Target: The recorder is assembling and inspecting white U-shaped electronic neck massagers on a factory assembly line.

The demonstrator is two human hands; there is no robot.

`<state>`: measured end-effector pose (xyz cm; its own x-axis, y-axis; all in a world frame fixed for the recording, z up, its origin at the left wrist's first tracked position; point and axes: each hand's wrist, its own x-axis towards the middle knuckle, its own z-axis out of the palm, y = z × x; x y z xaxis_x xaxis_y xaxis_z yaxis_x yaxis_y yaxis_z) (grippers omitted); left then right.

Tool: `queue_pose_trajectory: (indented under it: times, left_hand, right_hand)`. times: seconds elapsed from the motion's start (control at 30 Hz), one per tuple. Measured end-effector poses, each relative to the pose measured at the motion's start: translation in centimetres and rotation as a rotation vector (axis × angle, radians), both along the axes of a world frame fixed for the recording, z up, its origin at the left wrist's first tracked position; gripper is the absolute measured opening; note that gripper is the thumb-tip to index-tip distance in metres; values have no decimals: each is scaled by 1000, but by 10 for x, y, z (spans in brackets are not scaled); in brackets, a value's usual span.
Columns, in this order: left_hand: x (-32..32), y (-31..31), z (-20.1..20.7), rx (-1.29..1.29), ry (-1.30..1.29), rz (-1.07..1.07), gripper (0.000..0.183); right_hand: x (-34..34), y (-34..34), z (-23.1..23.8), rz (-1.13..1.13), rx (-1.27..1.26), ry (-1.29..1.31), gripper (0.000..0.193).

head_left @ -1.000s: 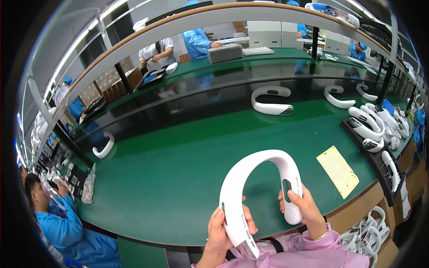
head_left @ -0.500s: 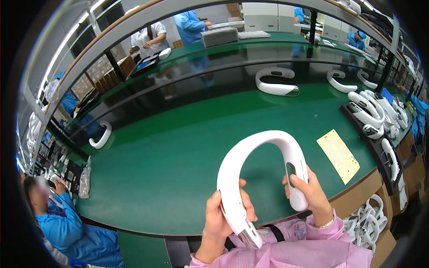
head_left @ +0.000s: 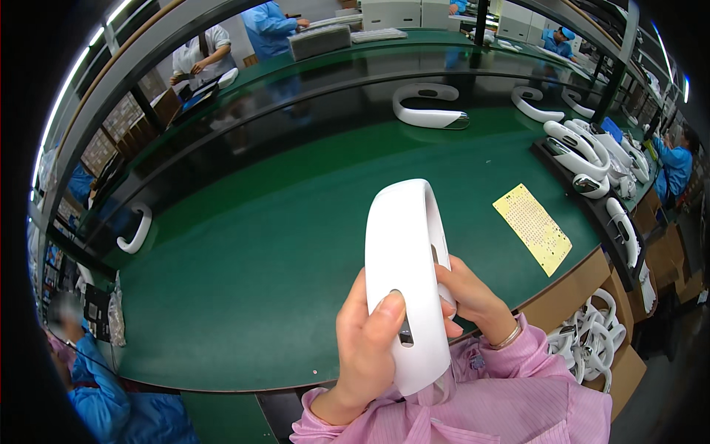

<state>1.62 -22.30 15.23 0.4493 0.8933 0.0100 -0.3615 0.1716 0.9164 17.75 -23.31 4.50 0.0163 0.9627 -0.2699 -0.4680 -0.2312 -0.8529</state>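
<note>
Over the near edge of the green table I hold a white U-shaped neck fan [head_left: 392, 244], turned edge-on. My left hand [head_left: 362, 348] grips its near arm, with the thumb on a dark oval control slot in the outer face. My right hand [head_left: 477, 296] closes round the far arm, its fingertips partly hidden behind the white shell. A yellow sheet [head_left: 534, 229] with rows of small marks lies to the right of the hands.
More neck fans [head_left: 429, 107] lie along the table's back edge, and one neck fan [head_left: 135, 228] lies at the left. A black tray [head_left: 558, 174] holds several at the right. Below is a cardboard box [head_left: 617, 370] of white parts. A co-worker's blue sleeve [head_left: 100, 381] shows at lower left.
The neck fan has turned from its open U shape facing me to edge-on. My left thumb has moved onto its control slot. The whole view has shifted slightly.
</note>
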Motion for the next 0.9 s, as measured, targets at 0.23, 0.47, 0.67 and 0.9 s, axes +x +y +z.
queue_pose_trajectory:
  times: [0.23,0.47,0.67,0.9]
  left_hand:
    - [-1,0,-4,10,47,-25,48]
    - [-1,1,-6,4,20,-53,49]
    - [-11,6,-16,-35,-27,-161,54]
    - [-33,31,-84,239,-57,234,72]
  right_hand:
    - [1,0,-2,-5,-17,7,39]
    - [5,0,-6,-9,-1,6,39]
    - [13,-4,-7,-61,115,-49,41]
    - [38,-30,17,-31,291,-330,55]
